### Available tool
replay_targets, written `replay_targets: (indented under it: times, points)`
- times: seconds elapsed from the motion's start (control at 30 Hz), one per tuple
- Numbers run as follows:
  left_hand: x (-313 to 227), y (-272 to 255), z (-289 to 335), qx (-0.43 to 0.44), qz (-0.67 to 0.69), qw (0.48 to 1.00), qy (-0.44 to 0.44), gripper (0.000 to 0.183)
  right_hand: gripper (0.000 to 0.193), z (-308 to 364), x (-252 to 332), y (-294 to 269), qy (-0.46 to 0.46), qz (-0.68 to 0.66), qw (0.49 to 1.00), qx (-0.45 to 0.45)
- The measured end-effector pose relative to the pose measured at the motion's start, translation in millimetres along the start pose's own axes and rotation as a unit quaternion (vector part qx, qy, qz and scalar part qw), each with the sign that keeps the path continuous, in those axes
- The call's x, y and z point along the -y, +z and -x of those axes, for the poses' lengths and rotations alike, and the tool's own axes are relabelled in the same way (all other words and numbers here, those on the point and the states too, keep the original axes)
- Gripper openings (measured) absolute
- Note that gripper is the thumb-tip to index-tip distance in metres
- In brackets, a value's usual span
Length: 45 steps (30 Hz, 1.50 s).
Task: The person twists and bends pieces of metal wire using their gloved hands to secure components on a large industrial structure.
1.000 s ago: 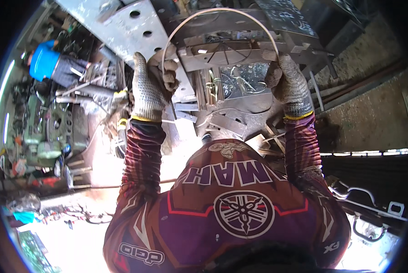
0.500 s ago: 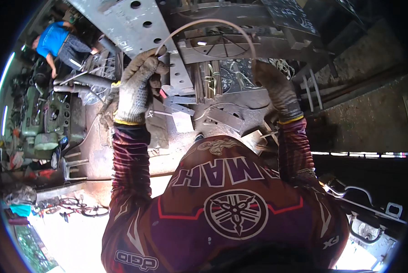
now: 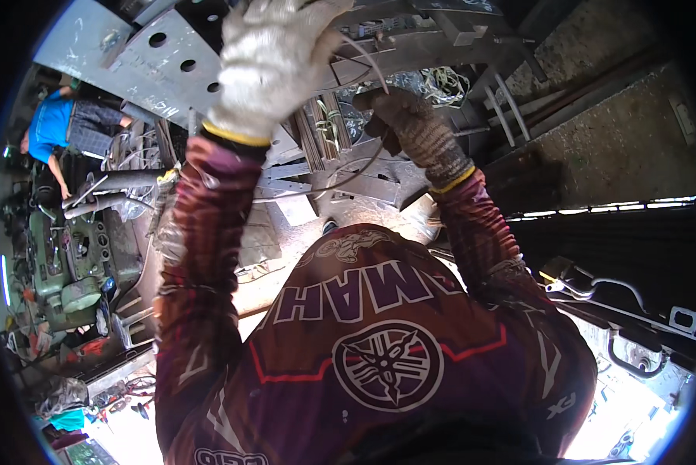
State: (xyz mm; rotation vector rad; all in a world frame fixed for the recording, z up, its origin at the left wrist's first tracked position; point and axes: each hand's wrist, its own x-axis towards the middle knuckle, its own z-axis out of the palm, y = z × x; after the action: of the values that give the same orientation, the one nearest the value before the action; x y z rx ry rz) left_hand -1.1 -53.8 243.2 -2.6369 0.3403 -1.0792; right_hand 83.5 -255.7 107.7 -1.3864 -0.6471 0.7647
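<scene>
My left hand (image 3: 274, 70), in a pale knitted work glove with a yellow cuff edge, is raised at the top edge. Its fingers look stretched and apart, slightly blurred and partly cut off. Close beside its thumb a thin, cable-like curved strand (image 3: 375, 63) comes into sight and bends down to my right hand (image 3: 416, 128). That hand, in a dirtier grey glove, has its fingers closed around the strand. Below it the strand appears again and curves down to the left over the floor. Whether the strand touches my left hand is hidden.
Perforated steel beams (image 3: 173, 58) lie at the upper left. Cut plates (image 3: 371, 188) and bundled bars (image 3: 328, 128) lie beyond my body. A green machine (image 3: 72, 256) stands left, near a bent-over person in a blue shirt (image 3: 51, 124). Metal pipes (image 3: 511, 108) rise at the right.
My left hand has moved up, coming off the strand end it pinched, and its fingers have spread. My right hand has shifted left and slightly up. The strand's high arc has become smaller.
</scene>
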Motion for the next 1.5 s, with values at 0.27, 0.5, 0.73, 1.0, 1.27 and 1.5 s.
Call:
replay_targets:
  times: [0.27,0.5,0.73,1.0,1.27,1.5]
  points:
    - [-115,60,96,0.348,0.208,0.893,-0.195,0.039,0.042,-28,-53,-11,0.134,-0.269,0.949,-0.101]
    - [-85,75,88,0.363,0.124,0.914,-0.134,0.025,0.031,-46,-59,-2,0.136,-0.365,0.909,-0.151]
    - [-13,81,94,0.36,0.146,0.919,-0.067,0.025,0.026,-76,-65,16,0.113,-0.423,0.894,-0.092]
    - [6,99,99,0.314,0.24,0.914,-0.088,0.026,0.022,-96,-46,19,0.139,-0.315,0.924,-0.17]
    - [-3,110,95,0.254,0.249,0.93,-0.092,0.025,0.028,-102,-48,6,0.142,-0.329,0.921,-0.153]
    - [1,118,92,0.247,0.257,0.926,-0.127,0.023,0.029,-122,-52,-7,0.148,-0.319,0.926,-0.14]
